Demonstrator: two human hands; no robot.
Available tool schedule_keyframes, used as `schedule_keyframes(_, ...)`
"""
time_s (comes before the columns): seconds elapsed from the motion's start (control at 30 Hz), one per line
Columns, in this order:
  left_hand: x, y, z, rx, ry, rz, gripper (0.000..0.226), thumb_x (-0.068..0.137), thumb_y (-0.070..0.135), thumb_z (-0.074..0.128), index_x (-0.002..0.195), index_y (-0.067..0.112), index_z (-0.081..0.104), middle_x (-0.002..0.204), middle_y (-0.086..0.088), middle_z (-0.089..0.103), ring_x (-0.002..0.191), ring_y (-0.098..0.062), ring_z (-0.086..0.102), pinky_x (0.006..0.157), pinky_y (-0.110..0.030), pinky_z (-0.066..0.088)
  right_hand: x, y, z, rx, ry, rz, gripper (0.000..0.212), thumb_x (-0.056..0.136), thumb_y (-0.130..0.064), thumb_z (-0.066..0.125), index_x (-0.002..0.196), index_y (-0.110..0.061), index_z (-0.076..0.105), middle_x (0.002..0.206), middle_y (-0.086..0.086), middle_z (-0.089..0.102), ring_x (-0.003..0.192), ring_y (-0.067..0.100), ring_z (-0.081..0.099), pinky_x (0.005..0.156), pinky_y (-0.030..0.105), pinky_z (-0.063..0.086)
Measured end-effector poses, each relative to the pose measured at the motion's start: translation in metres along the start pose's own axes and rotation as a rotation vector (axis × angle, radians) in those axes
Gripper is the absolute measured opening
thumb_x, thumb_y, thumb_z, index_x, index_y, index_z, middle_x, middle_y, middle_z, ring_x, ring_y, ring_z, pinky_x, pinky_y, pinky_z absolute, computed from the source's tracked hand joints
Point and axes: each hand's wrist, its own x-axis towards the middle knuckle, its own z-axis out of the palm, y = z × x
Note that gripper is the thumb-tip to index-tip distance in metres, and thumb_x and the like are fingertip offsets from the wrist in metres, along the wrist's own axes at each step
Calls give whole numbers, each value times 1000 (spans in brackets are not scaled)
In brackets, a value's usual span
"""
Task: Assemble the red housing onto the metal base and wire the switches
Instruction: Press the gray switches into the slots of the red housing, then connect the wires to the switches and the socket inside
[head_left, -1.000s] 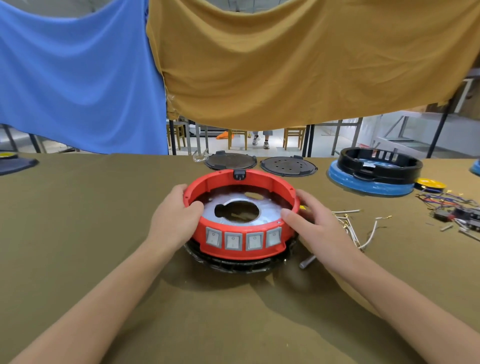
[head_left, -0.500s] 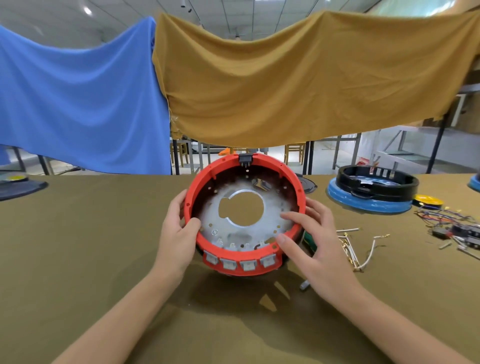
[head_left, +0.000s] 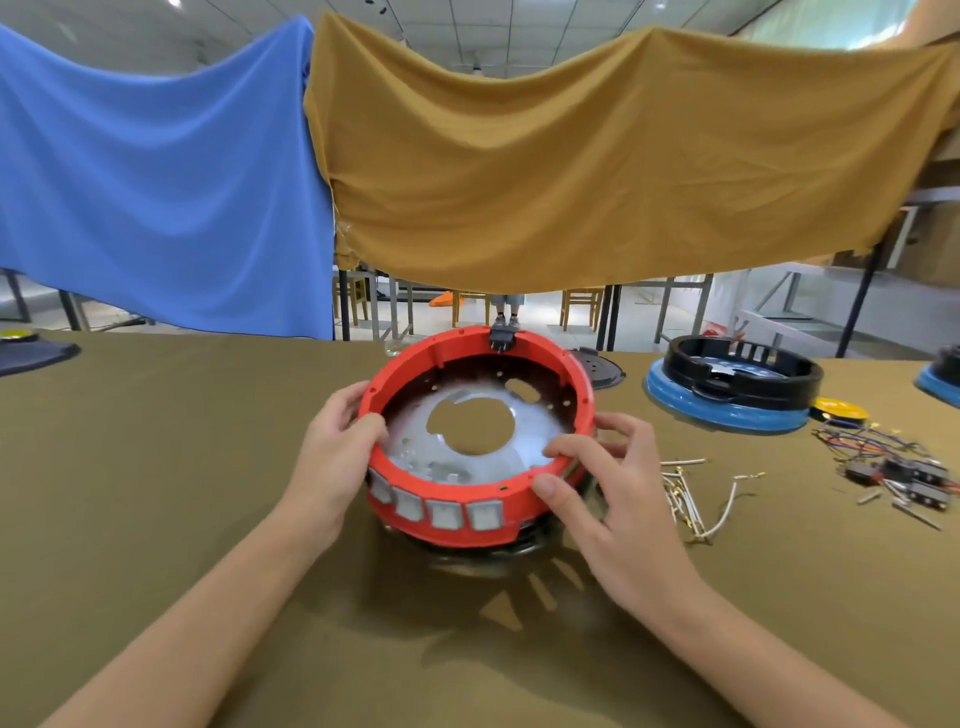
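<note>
Red housing at table centre, tilted toward viewer, near edge low on olive table cloth. Metal base seated inside ring (large round hole in middle). Four grey switches in row on near wall. Left hand grips left rim, thumb curled over edge. Right hand pinches right rim, thumb outside, forefinger on top. Loose white wires just right of right hand. Black ring on blue base far right.
</note>
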Motion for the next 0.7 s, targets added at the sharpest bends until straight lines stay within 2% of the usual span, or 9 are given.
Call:
schedule_keyframes(0.1,10,2,-14,45,-5,-112,41,82,-4,47,102,23,71,66,9,70,44,-3,55,41,-12,41,2,0,0,-100,-101,-55,57,84,-71,50,132,-41,54,127,-12,33,120,8,40,100,15,33)
schedule_keyframes(0.13,12,2,-18,62,-26,-143,40,83,-4,47,99,22,72,59,7,68,40,-5,53,39,-12,39,2,1,1,-119,-147,-57,61,83,-73,50,135,-42,52,128,-13,34,122,6,38,101,13,31)
schedule_keyframes(0.2,14,0,-21,109,-59,-173,36,84,-3,49,98,22,71,54,7,65,37,-6,50,36,-11,37,2,4,1,-156,-199,-62,61,81,-75,49,128,-38,59,127,-13,38,122,6,34,99,11,27)
schedule_keyframes(0.27,13,0,-22,117,-89,-183,28,88,1,56,100,21,70,58,9,66,42,-4,56,38,-11,39,2,6,0,-179,-191,-67,57,81,-73,50,111,-29,69,122,-11,45,121,7,33,96,10,27)
schedule_keyframes(0.37,12,-2,-21,92,-139,-173,23,92,11,64,113,20,67,94,1,73,68,-11,68,56,-22,50,3,8,-1,-182,-173,-103,52,82,-69,53,99,-23,69,110,-13,53,116,8,36,94,11,31)
schedule_keyframes(0.43,12,-3,-20,116,-165,-167,31,92,13,63,122,22,62,107,-2,68,75,-14,67,64,-25,48,3,6,0,-187,-174,-126,51,82,-68,54,97,-22,70,105,-13,54,112,9,37,92,9,32)
schedule_keyframes(0.5,12,-4,-17,201,-191,-156,41,90,6,57,125,26,58,103,0,65,66,-10,63,65,-27,46,2,3,1,-185,-182,-120,50,81,-68,56,96,-23,71,102,-13,54,111,8,37,91,8,31)
schedule_keyframes(0.6,9,-7,-11,309,-182,-130,51,84,1,44,122,31,59,89,3,67,48,-3,55,52,-21,43,5,-1,-2,-71,-225,-55,42,84,-65,56,97,-29,72,102,-17,55,113,4,39,91,7,29)
schedule_keyframes(0.7,10,-9,-9,295,-116,-91,55,80,-4,41,122,25,62,88,5,63,40,-2,50,41,-14,41,19,8,-13,126,-71,111,20,95,-43,54,98,-32,69,101,-17,62,106,0,52,88,18,40)
